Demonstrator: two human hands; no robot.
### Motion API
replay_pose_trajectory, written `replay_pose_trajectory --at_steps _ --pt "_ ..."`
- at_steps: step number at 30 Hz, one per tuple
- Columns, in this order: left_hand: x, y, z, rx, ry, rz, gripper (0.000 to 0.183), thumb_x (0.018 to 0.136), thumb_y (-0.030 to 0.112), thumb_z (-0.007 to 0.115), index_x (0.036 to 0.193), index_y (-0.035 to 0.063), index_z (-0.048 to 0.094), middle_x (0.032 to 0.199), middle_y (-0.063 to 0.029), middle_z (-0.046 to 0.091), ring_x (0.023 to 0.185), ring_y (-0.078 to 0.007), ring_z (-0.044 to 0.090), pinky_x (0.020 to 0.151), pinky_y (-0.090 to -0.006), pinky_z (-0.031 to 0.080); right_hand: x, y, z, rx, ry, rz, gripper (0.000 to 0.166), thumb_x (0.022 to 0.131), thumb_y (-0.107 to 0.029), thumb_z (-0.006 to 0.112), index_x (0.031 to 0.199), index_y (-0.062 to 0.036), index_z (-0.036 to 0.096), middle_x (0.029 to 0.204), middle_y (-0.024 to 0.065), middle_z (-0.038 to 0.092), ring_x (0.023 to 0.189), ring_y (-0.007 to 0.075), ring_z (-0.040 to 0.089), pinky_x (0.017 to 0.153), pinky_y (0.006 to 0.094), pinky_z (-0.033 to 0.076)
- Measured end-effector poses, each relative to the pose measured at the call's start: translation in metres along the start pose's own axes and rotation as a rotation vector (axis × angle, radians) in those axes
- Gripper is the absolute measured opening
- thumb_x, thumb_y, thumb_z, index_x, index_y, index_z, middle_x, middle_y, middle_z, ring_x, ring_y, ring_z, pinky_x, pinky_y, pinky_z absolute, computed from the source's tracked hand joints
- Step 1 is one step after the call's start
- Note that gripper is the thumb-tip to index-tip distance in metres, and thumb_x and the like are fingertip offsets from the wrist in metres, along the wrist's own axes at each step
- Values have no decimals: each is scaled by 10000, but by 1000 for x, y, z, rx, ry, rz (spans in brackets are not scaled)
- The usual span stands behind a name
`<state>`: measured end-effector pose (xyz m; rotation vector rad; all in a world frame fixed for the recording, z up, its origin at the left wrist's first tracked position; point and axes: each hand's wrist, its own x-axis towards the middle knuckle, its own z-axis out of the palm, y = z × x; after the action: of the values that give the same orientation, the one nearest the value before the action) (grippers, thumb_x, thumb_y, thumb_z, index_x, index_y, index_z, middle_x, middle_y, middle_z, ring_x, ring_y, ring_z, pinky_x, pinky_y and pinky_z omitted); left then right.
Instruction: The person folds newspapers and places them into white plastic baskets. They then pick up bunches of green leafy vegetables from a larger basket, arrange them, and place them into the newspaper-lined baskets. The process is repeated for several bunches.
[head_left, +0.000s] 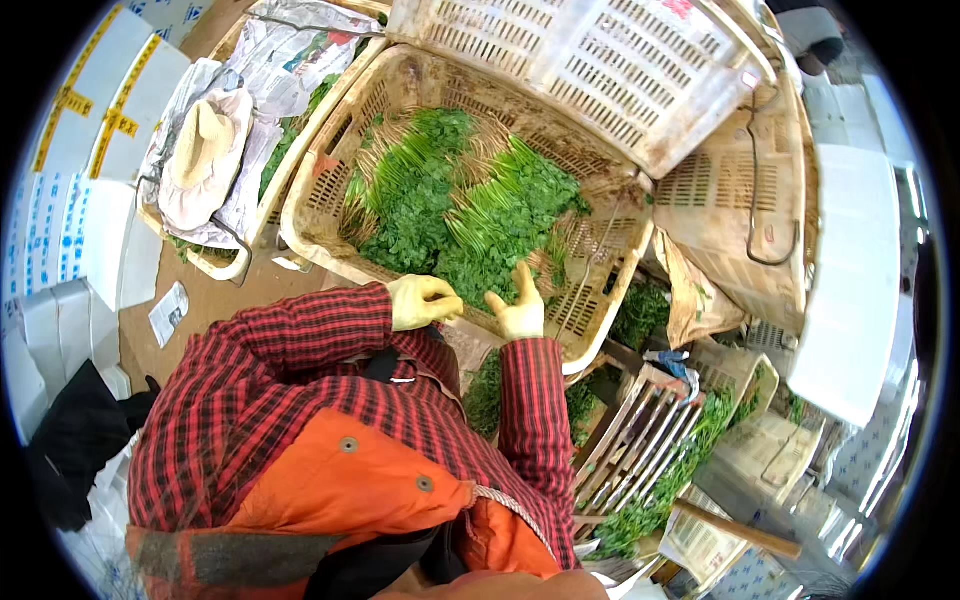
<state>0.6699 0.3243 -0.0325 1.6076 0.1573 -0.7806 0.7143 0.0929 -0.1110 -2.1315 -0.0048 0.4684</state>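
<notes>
A large, dirt-stained plastic crate (304, 217) with slotted walls stands before me. Bundles of leafy green herbs (487, 225), perhaps coriander, lie in it in rows, with pale stems and brownish roots. My left hand (424, 302), in a pale yellow glove, hovers at the crate's near rim. Its fingers are curled in towards the thumb, and nothing shows in them. Just to the right, my right hand (521, 309), gloved alike, is at the near edge of the greens. Its thumb and forefinger are spread, with nothing seen between them; whether it touches the leaves I cannot tell.
At left, a second crate (240, 262) holds greens under newspaper (281, 56) and a straw hat (199, 146). An upright crate (570, 60) backs the main one. On the right are more crates (731, 195), a slatted wooden rack (637, 442) and loose greens (675, 465). White foam boxes (112, 97) stand far left.
</notes>
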Motion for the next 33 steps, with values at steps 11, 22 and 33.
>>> replay_pose_trajectory --at_steps 11,22,33 --pt "35 -70 -15 -348 90 -131 277 960 170 531 1142 -22 612 1054 -138 656 951 -179 638 857 -310 526 130 -26 71 -934 -448 257 1274 641 -551 800 1510 -123 -26 1565 130 133 1428 274 191 1111 372 310" --pt "101 -75 -43 -208 -89 -264 287 974 181 502 1201 36 601 1107 -93 651 997 -150 622 888 -288 502 202 57 115 -1277 -490 128 1123 749 -643 659 1513 -94 45 1118 97 629 914 193 603 699 312 477" --pt "120 -47 -66 -74 -140 -479 338 960 293 522 1218 91 604 1090 -90 663 969 -155 627 858 -302 506 220 39 121 -1138 -364 146 1038 763 -583 680 1501 -88 143 1318 134 526 1122 256 544 903 343 479"
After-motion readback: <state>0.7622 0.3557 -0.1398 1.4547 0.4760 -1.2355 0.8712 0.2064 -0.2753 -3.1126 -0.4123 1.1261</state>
